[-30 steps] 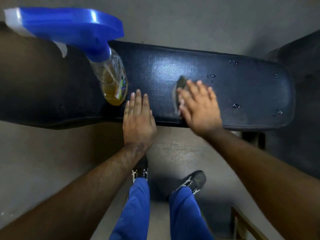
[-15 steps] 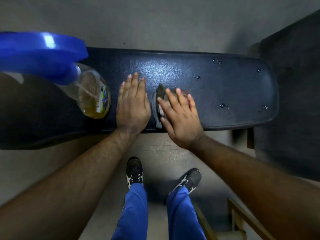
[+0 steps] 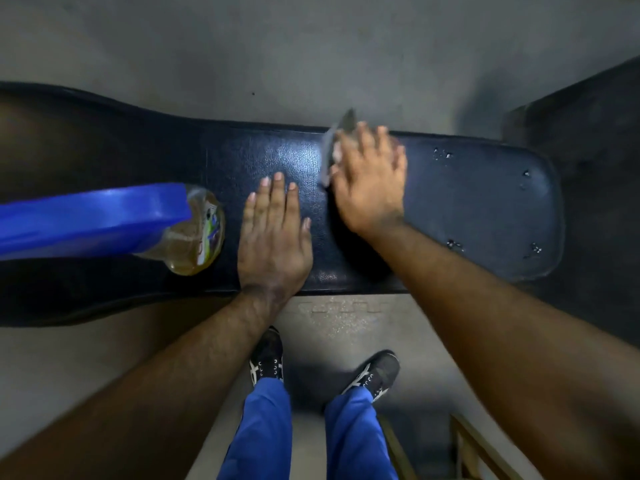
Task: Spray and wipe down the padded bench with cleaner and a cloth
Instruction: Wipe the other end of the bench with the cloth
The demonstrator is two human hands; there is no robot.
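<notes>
We press the cloth [image 3: 331,148] onto the worktop [image 3: 485,209] with a flat right hand [image 3: 370,181], while the left hand [image 3: 273,233] rests flat. The droplets [image 3: 441,154] at the right end are not yet wiped.

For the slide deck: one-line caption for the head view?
Right hand presses a cloth on the padded bench, left hand flat beside the spray bottle; droplets dot the pad.

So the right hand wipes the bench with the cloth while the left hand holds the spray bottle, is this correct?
Not quite. The head view shows the left hand flat on the bench beside the spray bottle, not holding it. The right hand does press the cloth on the bench.
</notes>
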